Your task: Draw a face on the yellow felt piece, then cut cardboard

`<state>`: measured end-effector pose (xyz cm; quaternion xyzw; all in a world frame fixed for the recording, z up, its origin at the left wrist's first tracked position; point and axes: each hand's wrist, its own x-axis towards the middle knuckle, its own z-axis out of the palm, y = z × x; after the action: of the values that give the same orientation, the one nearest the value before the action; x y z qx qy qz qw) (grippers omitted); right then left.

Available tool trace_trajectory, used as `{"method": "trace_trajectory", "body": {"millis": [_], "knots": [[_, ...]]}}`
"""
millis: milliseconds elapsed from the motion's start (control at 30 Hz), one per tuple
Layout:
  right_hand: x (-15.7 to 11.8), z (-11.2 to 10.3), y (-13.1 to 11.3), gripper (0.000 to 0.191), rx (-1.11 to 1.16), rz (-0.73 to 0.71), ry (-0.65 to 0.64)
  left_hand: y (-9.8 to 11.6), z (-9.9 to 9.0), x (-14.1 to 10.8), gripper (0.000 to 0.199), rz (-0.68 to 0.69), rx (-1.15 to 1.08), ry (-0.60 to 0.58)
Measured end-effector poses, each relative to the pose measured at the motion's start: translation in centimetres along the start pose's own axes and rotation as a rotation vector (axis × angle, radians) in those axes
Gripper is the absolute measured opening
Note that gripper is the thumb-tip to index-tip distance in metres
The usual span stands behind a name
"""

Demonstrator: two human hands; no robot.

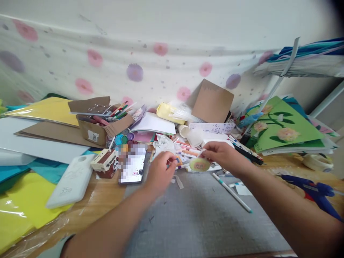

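Observation:
My right hand [223, 156] pinches a white edge or strip at the top of an oval paper cutout [199, 165], yellow-green with a pinkish drawing in its middle. The cutout hangs over the far part of a grey cutting mat [193, 215]. To its left, my left hand [160, 172] is closed, thumb and fingers drawn together beside the pile of markers [189, 152]. A bit of blue-green and orange shows at its fingertips; whether it is held I cannot make out. Small white paper scraps [178, 181] lie just below the hands.
A phone [135, 165], a drink carton [105, 163] and a white power bank [71, 181] stand or lie at left. A teal-tipped marker [233, 193] crosses the mat. At right are a blue glue gun [313, 190] and a tape roll [318, 162]. Boxed pens [92, 130] sit behind.

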<state>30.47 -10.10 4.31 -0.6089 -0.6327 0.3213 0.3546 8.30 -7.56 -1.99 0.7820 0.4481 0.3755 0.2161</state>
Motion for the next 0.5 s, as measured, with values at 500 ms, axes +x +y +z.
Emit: {"method": "trace_trajectory", "body": {"millis": [500], "knots": [[10.5,8.6,-0.6,0.026,0.1,0.138,-0.231,-5.6,-1.9,4.0,0.018,0.006,0.567,-0.12]]}}
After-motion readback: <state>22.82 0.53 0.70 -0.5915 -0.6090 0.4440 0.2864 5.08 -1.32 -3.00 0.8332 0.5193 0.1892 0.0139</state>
